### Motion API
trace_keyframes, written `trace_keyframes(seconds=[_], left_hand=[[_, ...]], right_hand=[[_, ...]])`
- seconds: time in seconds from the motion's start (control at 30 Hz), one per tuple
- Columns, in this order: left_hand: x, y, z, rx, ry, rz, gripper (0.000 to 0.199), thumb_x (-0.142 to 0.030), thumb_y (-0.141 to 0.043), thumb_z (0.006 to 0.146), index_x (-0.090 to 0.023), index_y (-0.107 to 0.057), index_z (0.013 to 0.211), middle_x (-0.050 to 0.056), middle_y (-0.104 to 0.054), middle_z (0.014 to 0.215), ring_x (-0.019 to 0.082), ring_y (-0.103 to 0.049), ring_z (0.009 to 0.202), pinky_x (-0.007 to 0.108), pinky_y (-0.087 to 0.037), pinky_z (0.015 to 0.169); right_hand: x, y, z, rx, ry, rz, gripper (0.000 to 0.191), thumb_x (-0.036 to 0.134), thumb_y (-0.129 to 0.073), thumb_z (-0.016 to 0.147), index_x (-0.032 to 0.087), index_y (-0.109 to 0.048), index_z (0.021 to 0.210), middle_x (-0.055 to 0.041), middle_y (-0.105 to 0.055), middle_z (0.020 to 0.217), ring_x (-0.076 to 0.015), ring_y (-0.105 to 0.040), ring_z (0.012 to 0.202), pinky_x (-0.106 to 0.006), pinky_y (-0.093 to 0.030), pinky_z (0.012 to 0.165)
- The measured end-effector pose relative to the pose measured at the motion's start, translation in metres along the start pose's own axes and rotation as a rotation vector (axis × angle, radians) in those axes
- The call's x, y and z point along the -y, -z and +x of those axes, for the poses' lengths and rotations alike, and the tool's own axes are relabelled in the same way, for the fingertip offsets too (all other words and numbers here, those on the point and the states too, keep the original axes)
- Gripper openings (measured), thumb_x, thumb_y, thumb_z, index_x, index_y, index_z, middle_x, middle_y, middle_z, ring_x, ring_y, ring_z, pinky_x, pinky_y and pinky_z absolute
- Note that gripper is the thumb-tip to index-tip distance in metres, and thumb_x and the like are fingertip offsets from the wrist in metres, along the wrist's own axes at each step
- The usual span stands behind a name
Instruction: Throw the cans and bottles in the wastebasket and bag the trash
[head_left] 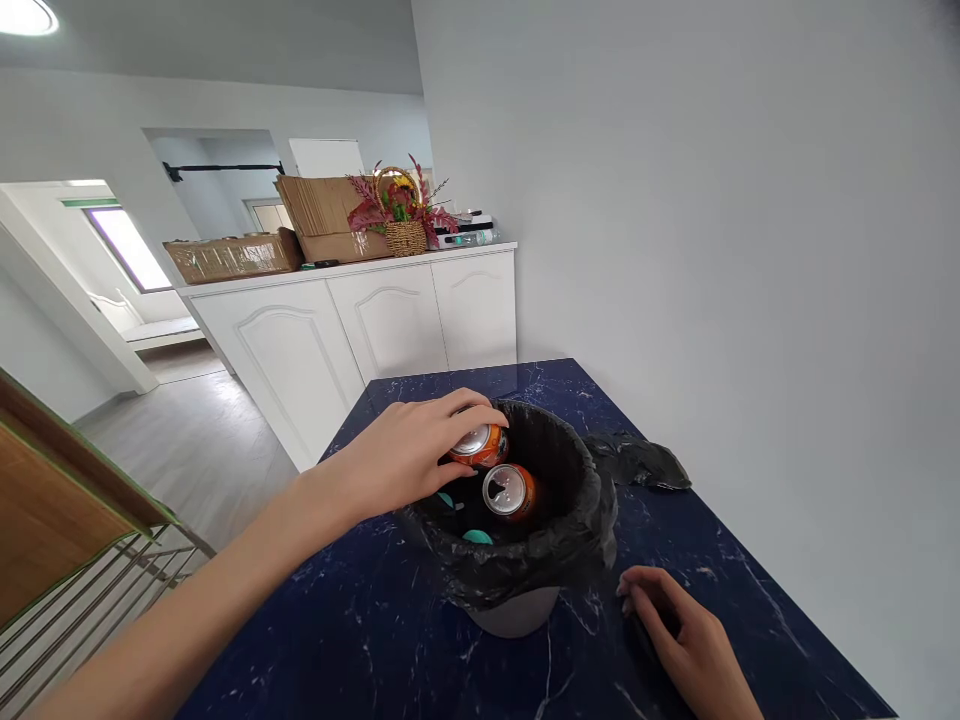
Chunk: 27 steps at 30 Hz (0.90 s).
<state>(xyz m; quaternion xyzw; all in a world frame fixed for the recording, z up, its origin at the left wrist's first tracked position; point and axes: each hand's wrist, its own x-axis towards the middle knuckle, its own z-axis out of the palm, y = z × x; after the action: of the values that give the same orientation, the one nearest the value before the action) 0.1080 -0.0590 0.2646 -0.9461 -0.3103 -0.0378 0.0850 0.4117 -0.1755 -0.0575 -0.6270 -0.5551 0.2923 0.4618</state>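
Observation:
My left hand (439,440) reaches over the rim of a trash bin (517,612) and is closed around an orange soda can (489,447) inside its mouth. Next to that can, a second orange can (514,492) stands in the bin with its opened silver top facing up. A black trash bag (592,535) lines the bin and folds over its edge. Some teal bits (477,537) show lower down among the black plastic. Right of the bin, my right hand (679,630) rests at the tabletop with curled fingers; whether anything is in them is hidden.
The bin stands on a dark blue marbled table (360,640). Bunched black plastic (645,462) lies behind it at the right, near the wall. Beyond is a white cabinet (397,315) bearing cardboard boxes (232,257) and a flower basket (406,237). A metal rack (112,590) stands at the left.

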Motion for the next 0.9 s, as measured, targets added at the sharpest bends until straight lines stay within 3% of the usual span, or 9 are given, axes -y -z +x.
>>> trace_keyframes(seconds=[0.27, 0.37, 0.5, 0.7, 0.9], left_hand=[[-0.005, -0.007, -0.002, 0.084, -0.003, -0.233, 0.054, -0.034, -0.071, 0.102, -0.034, -0.052, 0.152, 0.007, -0.054, 0.161, 0.03, -0.065, 0.131, 0.039, -0.053, 0.1], [-0.006, -0.005, -0.005, 0.037, 0.016, -0.24, 0.053, -0.044, -0.067, 0.104, -0.03, -0.053, 0.154, 0.009, -0.056, 0.161, 0.032, -0.06, 0.139, 0.046, -0.047, 0.114], [-0.001, -0.004, -0.015, -0.093, 0.07, -0.271, 0.042, -0.049, -0.055, 0.109, -0.028, -0.061, 0.146, 0.009, -0.064, 0.152, 0.031, -0.059, 0.14, 0.05, -0.044, 0.119], [0.014, -0.018, -0.039, -0.318, 0.39, -0.446, 0.048, -0.058, -0.054, 0.106, -0.028, -0.063, 0.141, 0.011, -0.066, 0.147, 0.035, -0.059, 0.137, 0.05, -0.048, 0.114], [0.03, -0.056, -0.066, -0.396, 0.872, -1.007, 0.059, -0.072, -0.063, 0.096, -0.028, -0.066, 0.136, 0.013, -0.067, 0.144, 0.034, -0.062, 0.134, 0.039, -0.053, 0.103]], right_hand=[[0.0, 0.0, 0.0, -0.025, 0.029, -0.036, 0.042, 0.064, -0.051, 0.103, 0.027, -0.072, 0.108, -0.0072, -0.079, 0.098, -0.0221, -0.077, 0.083, -0.028, -0.059, 0.071], [0.001, 0.001, -0.001, -0.038, 0.038, -0.036, 0.041, 0.063, -0.052, 0.102, 0.027, -0.073, 0.107, -0.007, -0.08, 0.096, -0.0225, -0.077, 0.081, -0.027, -0.059, 0.069], [0.002, 0.001, -0.002, -0.04, 0.031, -0.027, 0.042, 0.063, -0.054, 0.102, 0.026, -0.073, 0.108, -0.0092, -0.08, 0.102, -0.0243, -0.078, 0.085, -0.028, -0.059, 0.067], [0.003, -0.001, -0.001, -0.041, 0.04, -0.02, 0.04, 0.063, -0.054, 0.101, 0.027, -0.072, 0.105, -0.0087, -0.08, 0.1, -0.0247, -0.078, 0.085, -0.029, -0.06, 0.071], [0.005, 0.0, -0.001, -0.022, 0.004, 0.004, 0.043, 0.066, -0.054, 0.1, 0.027, -0.073, 0.106, -0.0097, -0.08, 0.101, -0.0254, -0.077, 0.081, -0.031, -0.06, 0.067]])
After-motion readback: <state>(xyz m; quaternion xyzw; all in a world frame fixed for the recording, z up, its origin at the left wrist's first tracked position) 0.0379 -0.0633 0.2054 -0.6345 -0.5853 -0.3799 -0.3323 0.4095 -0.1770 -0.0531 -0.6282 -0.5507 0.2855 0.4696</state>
